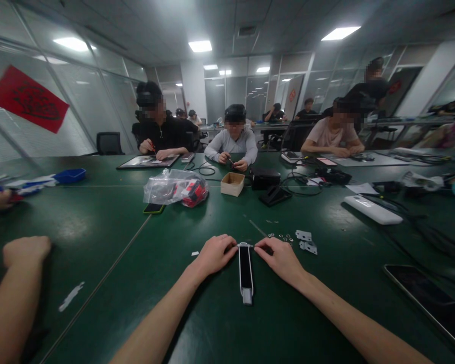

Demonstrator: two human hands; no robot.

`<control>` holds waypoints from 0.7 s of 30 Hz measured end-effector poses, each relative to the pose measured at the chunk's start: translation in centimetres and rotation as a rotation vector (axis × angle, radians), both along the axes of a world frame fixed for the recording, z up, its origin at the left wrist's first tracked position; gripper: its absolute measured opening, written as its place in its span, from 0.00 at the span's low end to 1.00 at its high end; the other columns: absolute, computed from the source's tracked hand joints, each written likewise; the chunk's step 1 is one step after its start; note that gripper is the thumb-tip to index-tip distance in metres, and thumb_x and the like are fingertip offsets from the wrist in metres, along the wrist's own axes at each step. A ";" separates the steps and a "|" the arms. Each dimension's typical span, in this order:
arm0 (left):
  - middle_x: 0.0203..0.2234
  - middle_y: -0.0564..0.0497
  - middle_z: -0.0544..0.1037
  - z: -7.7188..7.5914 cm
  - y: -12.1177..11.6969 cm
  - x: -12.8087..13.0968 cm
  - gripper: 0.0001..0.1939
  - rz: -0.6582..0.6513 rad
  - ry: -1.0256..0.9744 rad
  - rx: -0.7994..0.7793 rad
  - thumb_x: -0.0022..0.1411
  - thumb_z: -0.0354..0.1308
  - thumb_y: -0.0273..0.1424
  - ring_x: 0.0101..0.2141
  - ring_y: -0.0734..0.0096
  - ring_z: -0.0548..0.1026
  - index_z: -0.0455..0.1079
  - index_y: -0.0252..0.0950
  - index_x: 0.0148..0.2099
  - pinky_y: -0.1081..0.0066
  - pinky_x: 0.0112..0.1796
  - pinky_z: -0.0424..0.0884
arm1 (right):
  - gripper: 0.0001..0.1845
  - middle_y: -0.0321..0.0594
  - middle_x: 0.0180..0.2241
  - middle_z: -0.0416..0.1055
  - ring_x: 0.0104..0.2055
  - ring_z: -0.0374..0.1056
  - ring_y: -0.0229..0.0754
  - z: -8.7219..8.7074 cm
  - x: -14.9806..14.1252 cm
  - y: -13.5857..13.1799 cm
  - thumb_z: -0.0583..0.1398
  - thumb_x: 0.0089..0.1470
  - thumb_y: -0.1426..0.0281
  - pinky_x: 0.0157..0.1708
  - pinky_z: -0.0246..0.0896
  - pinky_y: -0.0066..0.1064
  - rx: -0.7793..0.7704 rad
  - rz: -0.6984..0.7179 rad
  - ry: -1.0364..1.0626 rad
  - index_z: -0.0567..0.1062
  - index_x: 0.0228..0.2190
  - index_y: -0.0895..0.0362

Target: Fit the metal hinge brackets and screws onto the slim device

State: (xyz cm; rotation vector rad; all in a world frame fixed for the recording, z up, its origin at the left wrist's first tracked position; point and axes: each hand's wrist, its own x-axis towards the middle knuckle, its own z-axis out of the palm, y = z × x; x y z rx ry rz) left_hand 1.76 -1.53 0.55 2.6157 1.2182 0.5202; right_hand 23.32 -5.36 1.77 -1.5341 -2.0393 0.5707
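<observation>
A long, narrow device (245,268) with a black face and pale frame lies on the green table, pointing away from me. Its near end carries a grey block-like piece (246,297). At the far end a thin pale piece (245,244) runs crosswise. My left hand (217,253) has its fingers curled and pinched at the left side of that end. From the right, thumb and forefinger of my right hand (278,258) pinch at the opposite side. What sits between the fingertips is too small to make out. Several small rings (286,238) and metal plates (306,242) lie beyond my right hand.
A phone (426,298) lies at right, near a white box-like device (372,210) and cables. Ahead are a plastic bag (170,187), a small open box (232,184) and a black stand (275,195). Another person's arm (20,283) rests at left; several people sit opposite.
</observation>
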 end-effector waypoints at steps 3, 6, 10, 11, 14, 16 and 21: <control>0.32 0.52 0.73 0.0 0.0 0.0 0.09 -0.007 -0.007 0.000 0.64 0.48 0.34 0.32 0.70 0.71 0.68 0.38 0.39 0.72 0.34 0.64 | 0.09 0.40 0.34 0.72 0.36 0.68 0.39 0.2 0.0 -0.1 0.56 0.56 0.68 0.38 0.65 0.32 -0.008 0.004 0.012 0.74 0.34 0.58; 0.31 0.52 0.73 0.0 0.0 0.0 0.08 -0.004 -0.006 0.001 0.64 0.49 0.34 0.32 0.70 0.71 0.68 0.38 0.39 0.73 0.33 0.64 | 0.08 0.40 0.34 0.72 0.35 0.68 0.39 0.3 0.0 -0.1 0.56 0.55 0.69 0.37 0.65 0.32 -0.011 0.004 0.023 0.74 0.34 0.59; 0.32 0.51 0.73 0.1 -0.1 0.0 0.08 -0.001 -0.002 0.001 0.64 0.49 0.34 0.32 0.71 0.71 0.68 0.37 0.39 0.73 0.33 0.64 | 0.08 0.40 0.34 0.72 0.35 0.68 0.39 0.2 -0.1 0.0 0.57 0.54 0.69 0.36 0.65 0.32 0.013 0.004 0.023 0.75 0.32 0.59; 0.32 0.51 0.73 0.1 -0.1 0.0 0.08 -0.002 0.001 0.002 0.64 0.49 0.34 0.33 0.71 0.71 0.68 0.37 0.39 0.73 0.33 0.64 | 0.07 0.40 0.33 0.73 0.35 0.68 0.39 0.1 -0.1 0.0 0.57 0.54 0.69 0.36 0.65 0.33 0.025 0.003 0.024 0.75 0.32 0.59; 0.32 0.51 0.73 -0.1 0.0 0.1 0.08 -0.003 0.006 0.011 0.64 0.49 0.33 0.33 0.71 0.71 0.68 0.37 0.39 0.73 0.34 0.64 | 0.06 0.39 0.32 0.73 0.34 0.68 0.40 -0.2 -0.1 0.1 0.59 0.52 0.70 0.36 0.65 0.33 0.065 -0.003 0.031 0.75 0.31 0.58; 0.32 0.52 0.73 -0.2 0.1 0.0 0.08 -0.002 0.006 0.016 0.64 0.49 0.34 0.33 0.71 0.71 0.68 0.37 0.39 0.73 0.34 0.64 | 0.05 0.39 0.31 0.73 0.34 0.68 0.40 -0.4 -0.1 0.2 0.59 0.52 0.70 0.35 0.65 0.33 0.087 -0.002 0.041 0.75 0.30 0.58; 0.32 0.51 0.73 -0.2 0.1 0.0 0.08 0.000 0.002 0.019 0.64 0.49 0.34 0.32 0.71 0.71 0.68 0.37 0.39 0.73 0.33 0.64 | 0.05 0.38 0.31 0.74 0.33 0.69 0.40 -0.8 0.1 0.4 0.59 0.51 0.70 0.34 0.65 0.32 0.115 0.014 0.080 0.76 0.30 0.57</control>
